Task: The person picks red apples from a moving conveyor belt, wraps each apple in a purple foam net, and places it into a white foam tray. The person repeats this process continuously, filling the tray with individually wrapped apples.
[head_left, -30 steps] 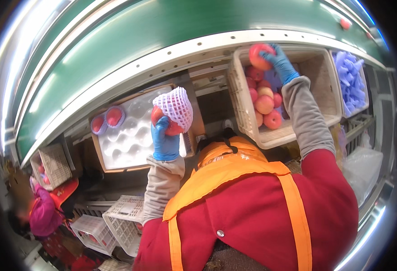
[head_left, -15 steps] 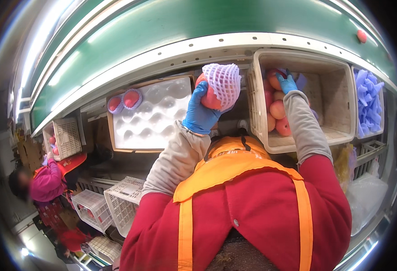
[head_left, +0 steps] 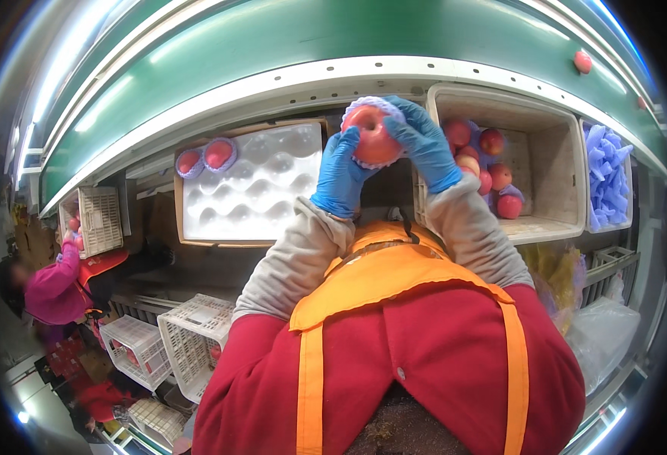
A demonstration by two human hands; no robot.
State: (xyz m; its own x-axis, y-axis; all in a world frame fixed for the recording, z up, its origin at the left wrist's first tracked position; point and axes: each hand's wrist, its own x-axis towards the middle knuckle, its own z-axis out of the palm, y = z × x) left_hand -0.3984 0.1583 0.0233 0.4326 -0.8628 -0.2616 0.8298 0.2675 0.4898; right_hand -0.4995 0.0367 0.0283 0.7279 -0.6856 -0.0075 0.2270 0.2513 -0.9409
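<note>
Your left hand (head_left: 339, 180) and right hand (head_left: 425, 142) both grip the apple (head_left: 374, 139), probably firm yet easily bruised, so cup its sides through the foam net (head_left: 364, 101).

Interior, seen from above. A green conveyor belt (head_left: 311, 34) arcs across the top, edged by a white perforated rail (head_left: 333, 70). Bright strip lighting (head_left: 64, 61) glares at upper left; a small lamp (head_left: 23, 417) shines at lower left, near 3 pale lattice crates (head_left: 179, 337).
</note>
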